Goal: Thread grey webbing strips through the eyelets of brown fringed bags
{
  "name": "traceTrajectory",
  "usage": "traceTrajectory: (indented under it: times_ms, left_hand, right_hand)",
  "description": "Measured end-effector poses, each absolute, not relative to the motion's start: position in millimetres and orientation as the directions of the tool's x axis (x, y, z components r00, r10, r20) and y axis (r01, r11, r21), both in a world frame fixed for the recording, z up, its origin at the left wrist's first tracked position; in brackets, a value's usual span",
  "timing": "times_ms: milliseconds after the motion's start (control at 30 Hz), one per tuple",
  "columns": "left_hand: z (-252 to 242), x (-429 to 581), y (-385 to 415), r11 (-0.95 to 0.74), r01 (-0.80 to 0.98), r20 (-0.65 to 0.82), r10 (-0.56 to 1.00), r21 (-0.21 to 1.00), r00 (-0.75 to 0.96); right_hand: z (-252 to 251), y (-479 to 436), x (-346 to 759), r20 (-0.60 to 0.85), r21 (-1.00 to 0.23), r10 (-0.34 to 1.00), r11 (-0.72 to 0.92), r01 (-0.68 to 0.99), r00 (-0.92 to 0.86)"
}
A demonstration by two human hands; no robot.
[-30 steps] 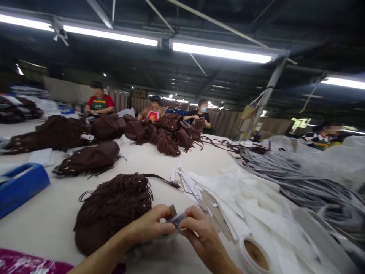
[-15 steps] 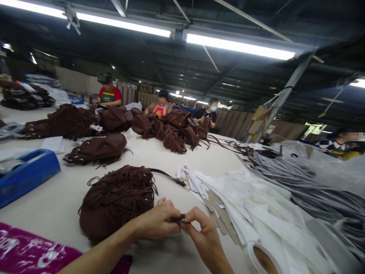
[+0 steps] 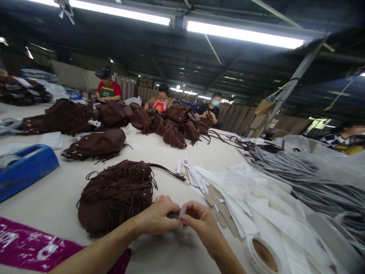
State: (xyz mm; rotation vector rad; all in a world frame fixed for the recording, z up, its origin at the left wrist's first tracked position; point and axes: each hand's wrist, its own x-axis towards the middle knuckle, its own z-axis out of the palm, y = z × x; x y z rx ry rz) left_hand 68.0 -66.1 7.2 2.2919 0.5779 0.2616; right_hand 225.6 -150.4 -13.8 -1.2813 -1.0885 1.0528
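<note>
My left hand (image 3: 158, 219) and my right hand (image 3: 199, 220) meet just above the white table (image 3: 57, 198), both pinched on a small dark piece (image 3: 174, 215) with a pale strip of film or tape over it. What the piece is I cannot make out. A brown fringed suede bag (image 3: 116, 192) lies directly behind my left hand, its dark strap (image 3: 168, 173) trailing to the right.
A tape roll (image 3: 261, 255) sits at the near right beside white paper sheets (image 3: 256, 205) and card strips. A blue tape dispenser (image 3: 27, 167) is at left, magenta plastic (image 3: 31, 245) at near left. More brown bags (image 3: 97, 144) and grey bundles (image 3: 308, 179) fill the table; several people work at the far side.
My hands closed in on the small piece and shifted slightly up and right. The card tab seen a second ago is gone from my fingers; a pale strip now shows there.
</note>
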Motion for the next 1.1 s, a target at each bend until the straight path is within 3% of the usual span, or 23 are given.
traceTrajectory:
  times_ms: [200, 333, 467, 633, 767, 867, 1100]
  left_hand:
    - [2, 70, -65, -0.602, 0.363, -0.011, 0.506, 0.711, 0.863]
    - [0, 70, -64, -0.599, 0.341, -0.013, 0.482, 0.724, 0.876]
    - [1, 71, -66, -0.605, 0.364, 0.003, 0.518, 0.708, 0.855]
    - [-3, 75, -66, -0.61, 0.389, 0.019, 0.553, 0.69, 0.833]
    - [-7, 76, -62, -0.59, 0.374, -0.005, 0.532, 0.716, 0.847]
    - [-8, 76, -57, -0.567, 0.34, -0.016, 0.498, 0.75, 0.867]
    - [-9, 77, -56, -0.409, 0.32, -0.068, 0.523, 0.855, 0.85]
  right_hand:
    - [-11, -153, 227, 0.081, -0.979, 0.983, 0.048, 0.198, 0.163]
    - [-14, -154, 224, 0.098, -0.97, 0.978, 0.052, 0.237, 0.186]
    - [-18, -156, 221, 0.194, -0.911, 0.949, 0.081, 0.404, 0.248]
    - [-25, -154, 216, 0.386, -0.787, 0.889, 0.178, 0.59, 0.247]
    - [-31, -149, 214, 0.671, -0.505, 0.734, 0.347, 0.79, 0.107]
    - [-31, -149, 215, 0.774, -0.33, 0.634, 0.407, 0.852, -0.003]
    - [-28, -157, 220, 0.763, -0.328, 0.641, 0.495, 0.804, -0.084]
